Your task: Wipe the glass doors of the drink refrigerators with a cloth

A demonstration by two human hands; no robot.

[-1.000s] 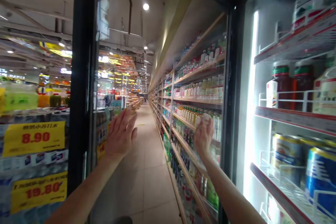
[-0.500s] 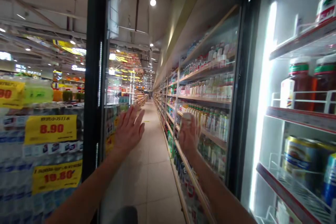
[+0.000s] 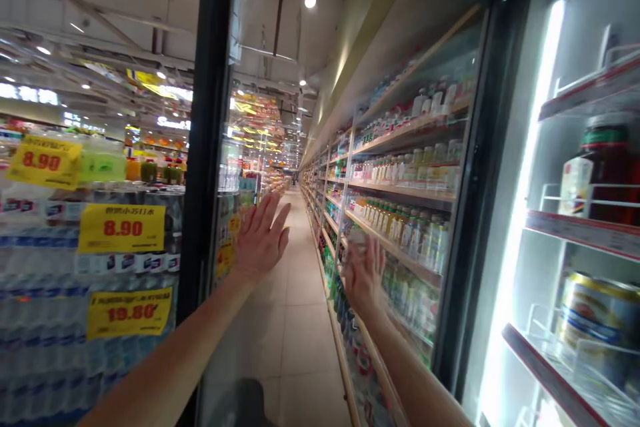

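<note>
My left hand (image 3: 261, 235) is raised flat near the dark-framed glass door (image 3: 213, 147), with its fingers spread and nothing in it. To its right, my right hand (image 3: 364, 273) is also up against or close to the glass. Its fingers are apart, and a blurred pale patch, perhaps a reflection, overlaps them. Whether either palm touches the glass cannot be made out. Behind the door, or mirrored in it, run long shelves of bottles (image 3: 400, 227) beside a tiled aisle floor (image 3: 300, 340).
At the right, a lit cooler has wire-fronted shelves (image 3: 585, 227) with a dark bottle (image 3: 610, 160) and cans (image 3: 593, 313). Stacked packs of water bottles (image 3: 45, 320) with yellow price signs (image 3: 121, 228) stand at the left.
The view has swung slightly left, so the door frame, signs and cooler appear further right. Both hands remain raised with fingers spread.
</note>
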